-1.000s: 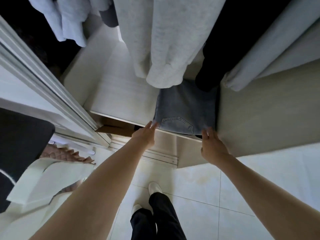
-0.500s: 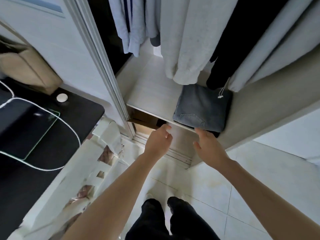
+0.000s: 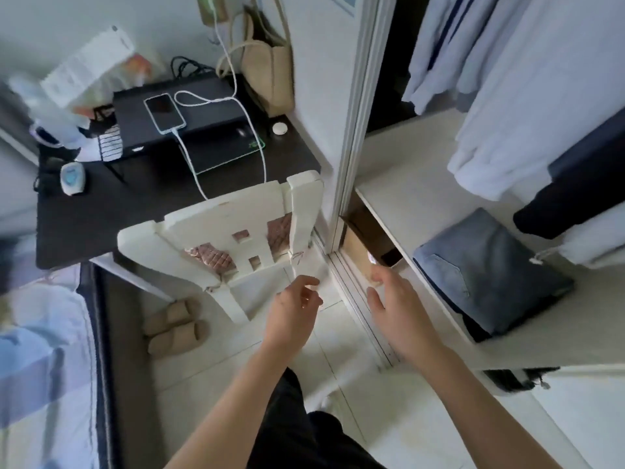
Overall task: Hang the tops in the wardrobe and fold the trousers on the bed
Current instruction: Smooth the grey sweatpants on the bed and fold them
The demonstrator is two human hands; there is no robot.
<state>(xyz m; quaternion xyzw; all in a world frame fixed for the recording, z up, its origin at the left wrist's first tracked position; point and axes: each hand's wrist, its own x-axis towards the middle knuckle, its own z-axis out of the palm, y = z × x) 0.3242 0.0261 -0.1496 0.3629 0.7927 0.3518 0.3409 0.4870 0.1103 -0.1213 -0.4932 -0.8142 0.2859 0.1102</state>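
Folded blue jeans [image 3: 490, 269] lie on the white wardrobe shelf [image 3: 402, 198] at the right, on top of a darker folded garment. Above them hang several tops: pale grey and white ones [image 3: 507, 106] and a dark one [image 3: 575, 194]. My left hand [image 3: 294, 309] hovers over the floor in front of the wardrobe, fingers loosely curled, holding nothing. My right hand [image 3: 395, 306] is beside it, near the sliding-door track, fingers relaxed and empty. Both hands are clear of the jeans. A corner of the bed [image 3: 37, 350] with a pale checked cover shows at the lower left.
A white chair [image 3: 236, 218] stands just left of my hands, pushed under a dark desk [image 3: 162, 198] carrying a phone on a cable, a laptop and small items. Beige slippers [image 3: 172, 326] lie on the tiled floor. The wardrobe's sliding-door frame [image 3: 355, 106] rises between desk and shelf.
Both hands have drawn back from the shelf edge and the jeans toward me. The view has swung left, bringing the chair, desk and bed corner into sight.
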